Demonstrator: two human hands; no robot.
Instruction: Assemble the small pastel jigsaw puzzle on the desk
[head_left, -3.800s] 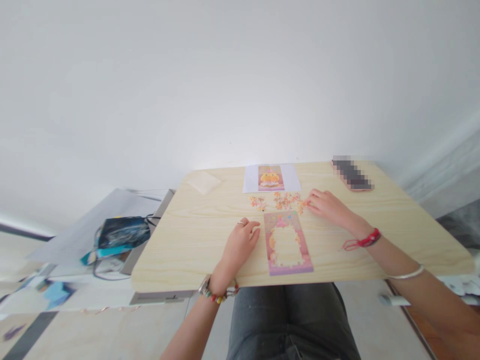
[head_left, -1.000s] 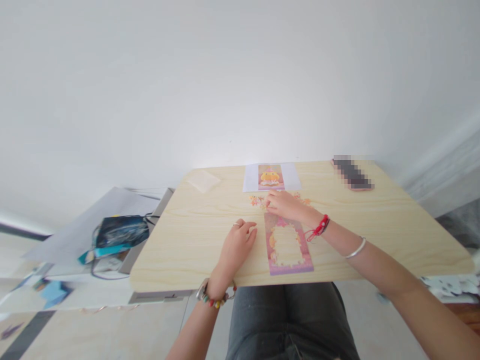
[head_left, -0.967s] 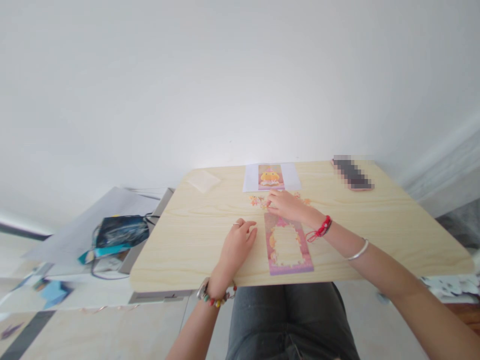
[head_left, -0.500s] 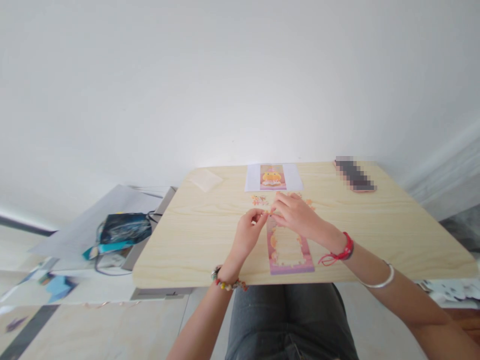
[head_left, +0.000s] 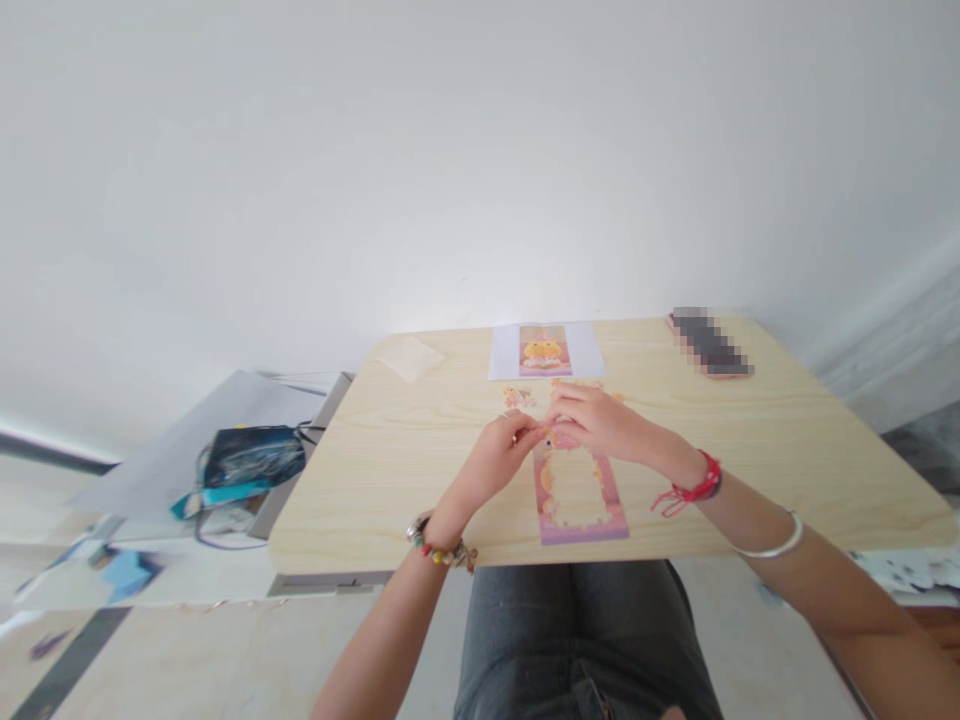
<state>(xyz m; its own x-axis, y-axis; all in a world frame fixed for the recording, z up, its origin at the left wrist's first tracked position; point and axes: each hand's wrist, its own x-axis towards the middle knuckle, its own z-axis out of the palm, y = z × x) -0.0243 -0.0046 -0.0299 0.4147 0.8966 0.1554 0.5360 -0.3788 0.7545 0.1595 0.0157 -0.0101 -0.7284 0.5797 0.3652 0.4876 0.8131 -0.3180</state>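
Observation:
A pink puzzle frame with a pale unfilled middle lies on the wooden table in front of me. My left hand and my right hand meet above its top edge, fingertips pinched together on a small orange puzzle piece. Loose orange puzzle pieces lie scattered just beyond my hands. A reference picture of a yellow figure on white paper lies behind them.
A phone rests at the table's far right, and a pale square sheet at its far left. Left of the table, a lower surface holds a dark blue bag with cables. A white wall rises behind.
My right hand came from the loose pieces to the frame's top. My left hand lifted off the table and joined it, and both now pinch a small piece.

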